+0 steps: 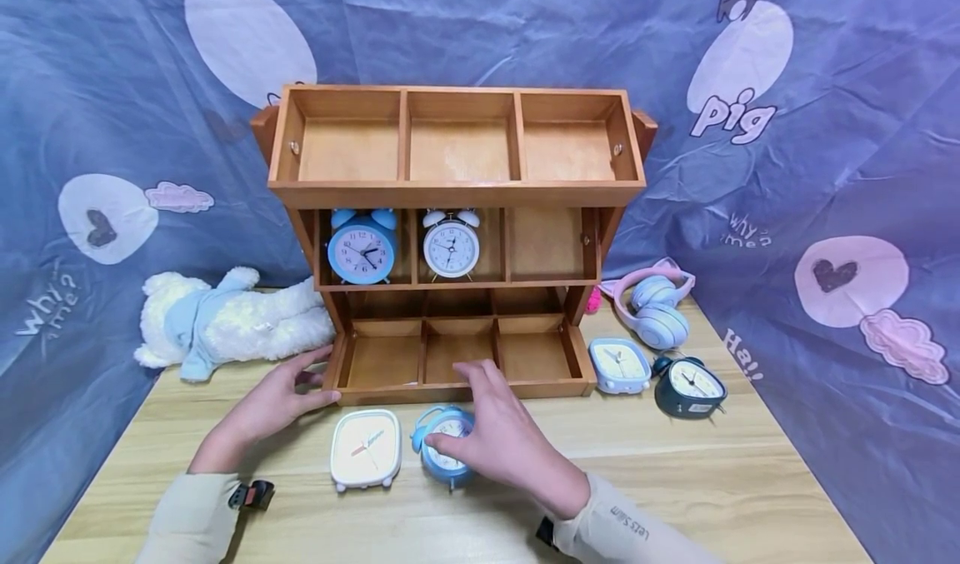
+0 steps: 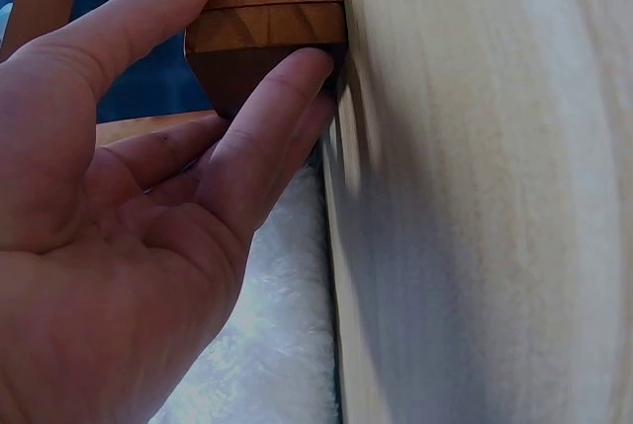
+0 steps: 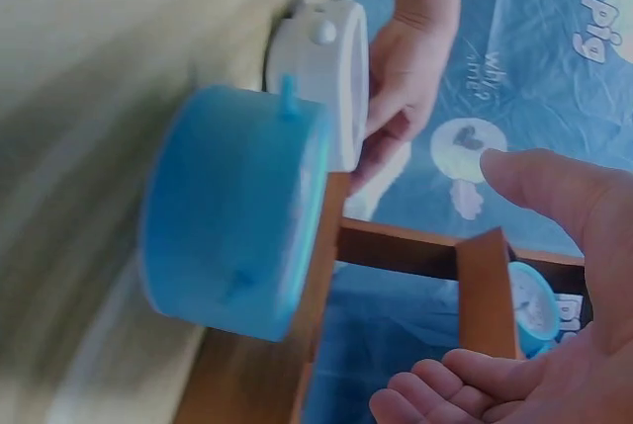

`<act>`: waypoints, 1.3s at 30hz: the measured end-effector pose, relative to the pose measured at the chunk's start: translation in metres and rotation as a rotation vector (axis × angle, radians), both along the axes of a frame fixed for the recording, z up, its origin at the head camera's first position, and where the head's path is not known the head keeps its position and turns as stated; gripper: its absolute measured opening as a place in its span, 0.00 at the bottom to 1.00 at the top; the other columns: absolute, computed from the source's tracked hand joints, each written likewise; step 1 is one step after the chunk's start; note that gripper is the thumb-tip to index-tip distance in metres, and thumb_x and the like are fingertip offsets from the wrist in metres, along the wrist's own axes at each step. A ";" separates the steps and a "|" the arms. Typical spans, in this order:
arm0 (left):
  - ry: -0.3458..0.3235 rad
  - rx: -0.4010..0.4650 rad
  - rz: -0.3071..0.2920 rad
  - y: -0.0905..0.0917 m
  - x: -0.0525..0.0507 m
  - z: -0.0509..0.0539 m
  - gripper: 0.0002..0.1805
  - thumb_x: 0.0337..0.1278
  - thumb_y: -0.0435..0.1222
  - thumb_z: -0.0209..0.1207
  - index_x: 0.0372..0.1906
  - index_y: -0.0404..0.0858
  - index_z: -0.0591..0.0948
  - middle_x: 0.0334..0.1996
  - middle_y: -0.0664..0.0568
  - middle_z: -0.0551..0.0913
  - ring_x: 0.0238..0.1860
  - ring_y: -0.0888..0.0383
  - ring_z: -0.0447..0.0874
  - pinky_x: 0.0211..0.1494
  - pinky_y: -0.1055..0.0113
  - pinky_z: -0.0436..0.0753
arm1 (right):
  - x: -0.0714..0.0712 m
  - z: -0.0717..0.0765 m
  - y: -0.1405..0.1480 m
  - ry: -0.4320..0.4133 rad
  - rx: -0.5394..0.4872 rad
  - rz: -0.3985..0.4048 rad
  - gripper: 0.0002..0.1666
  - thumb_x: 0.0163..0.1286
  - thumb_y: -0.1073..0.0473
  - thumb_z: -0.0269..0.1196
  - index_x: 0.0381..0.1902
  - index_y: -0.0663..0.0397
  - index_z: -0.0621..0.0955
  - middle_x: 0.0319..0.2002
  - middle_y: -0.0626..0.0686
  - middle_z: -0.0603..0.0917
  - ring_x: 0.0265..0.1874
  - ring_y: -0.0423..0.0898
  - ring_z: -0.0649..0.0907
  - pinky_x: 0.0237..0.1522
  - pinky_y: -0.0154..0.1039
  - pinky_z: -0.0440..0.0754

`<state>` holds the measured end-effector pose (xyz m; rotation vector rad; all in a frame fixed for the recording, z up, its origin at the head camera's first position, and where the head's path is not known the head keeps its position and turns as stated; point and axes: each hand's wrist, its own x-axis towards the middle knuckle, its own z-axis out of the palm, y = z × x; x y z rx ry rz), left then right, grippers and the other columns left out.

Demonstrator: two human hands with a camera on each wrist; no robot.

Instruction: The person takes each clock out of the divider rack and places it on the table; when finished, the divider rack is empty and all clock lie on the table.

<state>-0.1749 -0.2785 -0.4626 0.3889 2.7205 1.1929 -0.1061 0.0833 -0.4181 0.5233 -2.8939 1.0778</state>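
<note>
My right hand [image 1: 510,443] is above a small blue alarm clock [image 1: 437,456] lying tilted on the table, hiding part of its right side. In the right wrist view a gap separates this hand's spread thumb and fingers from the blue clock [image 3: 232,212]. A white square clock [image 1: 366,449] lies face up just left of it. At the lower left corner of a wooden three-tier shelf [image 1: 465,396], my left hand [image 1: 273,401] touches the wood. Its thumb and extended fingers lie around the corner in the left wrist view.
A blue twin-bell clock [image 1: 362,252] and a white one [image 1: 451,248] stand in the middle tier. Left of the shelf lies a white plush bear [image 1: 240,322]. On the right are a light-blue clock [image 1: 619,366], a dark clock [image 1: 690,387] and pink headphones [image 1: 656,306].
</note>
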 end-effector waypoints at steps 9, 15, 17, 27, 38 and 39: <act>-0.010 -0.007 0.006 0.000 -0.001 0.000 0.47 0.73 0.43 0.75 0.85 0.28 0.66 0.79 0.28 0.75 0.67 0.33 0.86 0.52 0.66 0.87 | -0.007 0.021 0.003 -0.007 -0.054 -0.021 0.58 0.60 0.40 0.85 0.82 0.52 0.72 0.73 0.52 0.78 0.73 0.54 0.81 0.72 0.59 0.84; 0.002 -0.008 0.002 -0.001 -0.001 -0.001 0.47 0.73 0.43 0.75 0.85 0.28 0.66 0.80 0.28 0.74 0.66 0.34 0.87 0.53 0.67 0.87 | -0.015 0.039 0.003 0.069 -0.115 -0.048 0.58 0.60 0.42 0.86 0.82 0.52 0.72 0.74 0.53 0.78 0.73 0.55 0.82 0.74 0.59 0.83; 0.002 -0.006 0.000 -0.001 -0.001 -0.002 0.47 0.73 0.43 0.75 0.85 0.28 0.66 0.80 0.28 0.74 0.67 0.34 0.87 0.55 0.65 0.87 | -0.018 0.045 0.003 0.105 -0.146 -0.053 0.58 0.61 0.43 0.86 0.82 0.52 0.72 0.74 0.53 0.77 0.73 0.55 0.82 0.74 0.59 0.83; -0.013 0.004 0.003 -0.001 -0.001 -0.002 0.47 0.74 0.43 0.74 0.86 0.28 0.65 0.82 0.29 0.72 0.69 0.33 0.86 0.62 0.55 0.88 | -0.040 0.063 -0.001 0.231 -0.235 -0.089 0.57 0.61 0.44 0.86 0.81 0.55 0.73 0.73 0.55 0.76 0.73 0.55 0.79 0.76 0.58 0.80; -0.005 -0.008 0.003 0.001 0.000 0.001 0.47 0.74 0.44 0.74 0.86 0.28 0.65 0.81 0.29 0.73 0.68 0.35 0.87 0.64 0.54 0.87 | -0.063 0.071 -0.009 0.331 -0.299 -0.127 0.59 0.63 0.47 0.85 0.84 0.59 0.68 0.77 0.59 0.71 0.74 0.59 0.77 0.77 0.58 0.79; -0.004 -0.009 0.004 0.001 0.001 0.001 0.47 0.74 0.44 0.74 0.86 0.29 0.65 0.81 0.29 0.74 0.68 0.35 0.87 0.64 0.54 0.87 | -0.064 0.071 -0.010 0.343 -0.300 -0.130 0.60 0.63 0.47 0.85 0.84 0.59 0.68 0.77 0.60 0.71 0.74 0.59 0.77 0.78 0.58 0.78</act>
